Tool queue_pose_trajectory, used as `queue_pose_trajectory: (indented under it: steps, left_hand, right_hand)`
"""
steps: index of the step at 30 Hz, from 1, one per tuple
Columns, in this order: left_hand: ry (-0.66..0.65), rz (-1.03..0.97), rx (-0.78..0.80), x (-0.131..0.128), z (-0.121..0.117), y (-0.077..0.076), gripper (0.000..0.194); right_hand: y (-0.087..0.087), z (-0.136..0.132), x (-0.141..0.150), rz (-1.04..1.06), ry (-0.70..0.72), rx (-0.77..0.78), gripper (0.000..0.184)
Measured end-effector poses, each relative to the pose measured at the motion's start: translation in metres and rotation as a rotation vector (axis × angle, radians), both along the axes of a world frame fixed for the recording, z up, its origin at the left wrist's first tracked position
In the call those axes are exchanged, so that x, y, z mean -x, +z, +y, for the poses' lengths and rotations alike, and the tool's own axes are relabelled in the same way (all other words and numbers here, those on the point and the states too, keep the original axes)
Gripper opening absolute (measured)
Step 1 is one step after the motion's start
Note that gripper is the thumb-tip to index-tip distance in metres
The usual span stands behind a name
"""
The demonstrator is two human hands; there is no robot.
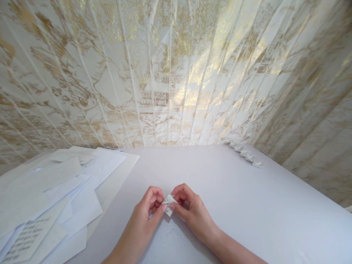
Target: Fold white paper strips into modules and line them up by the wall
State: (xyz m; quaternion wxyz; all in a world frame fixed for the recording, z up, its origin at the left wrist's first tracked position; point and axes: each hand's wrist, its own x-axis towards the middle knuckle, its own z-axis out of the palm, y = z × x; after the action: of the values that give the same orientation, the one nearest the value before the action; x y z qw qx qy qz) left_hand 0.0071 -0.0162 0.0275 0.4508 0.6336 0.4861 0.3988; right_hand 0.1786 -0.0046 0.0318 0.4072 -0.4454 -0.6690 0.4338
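Note:
A small folded piece of white paper, diamond-shaped with faint dark marks, is held between both hands just above the white table. My left hand pinches its left side, the thumb pressed on the front and the fingers curled behind. On the right side, my right hand grips it between thumb and curled fingers. Both thumbs nearly meet over the middle of the paper. The parts of the paper behind the fingers are hidden.
Loose white paper sheets, one with dark writing, are heaped at the left of the table. Several small folded paper pieces stand in a row at the back right. A gold-patterned wall covering rises behind the table.

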Motion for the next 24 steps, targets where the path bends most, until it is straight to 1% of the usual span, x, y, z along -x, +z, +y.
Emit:
queue_pose_trajectory:
  steps: [3, 6, 8, 11, 16, 20, 24]
  left_hand:
    - [-0.013, 0.010, 0.010, 0.0003, -0.0008, -0.0004, 0.016]
    - [-0.038, 0.032, 0.023, 0.0012, -0.0013, -0.0010, 0.013]
    - [-0.052, 0.060, 0.013, 0.0021, -0.0012, -0.0011, 0.015]
    - [-0.039, 0.134, -0.033, 0.0036, -0.0008, -0.0007, 0.021]
    - [0.000, 0.260, -0.152, 0.0057, 0.0006, -0.0027, 0.011]
    - [-0.001, 0.309, -0.210, 0.0062, 0.0013, -0.0051, 0.012]
    - [-0.009, 0.329, -0.225, 0.0065, 0.0010, -0.0047, 0.012]
  right_hand:
    - [0.0009, -0.0001, 0.0003, 0.014, -0.003, 0.004, 0.009]
    - [0.0009, 0.0013, -0.0012, -0.002, -0.016, -0.002, 0.014]
    - [0.0004, 0.0022, -0.0026, -0.024, -0.027, -0.007, 0.016]
    - [-0.0002, 0.0025, -0.0046, -0.073, -0.035, -0.017, 0.019]
    - [0.0017, 0.0018, -0.0066, -0.174, -0.011, -0.049, 0.026]
    - [0.0049, 0.0030, -0.0067, -0.225, -0.001, -0.061, 0.025]
    - [0.0062, 0.0031, -0.0081, -0.246, 0.011, -0.063, 0.024]
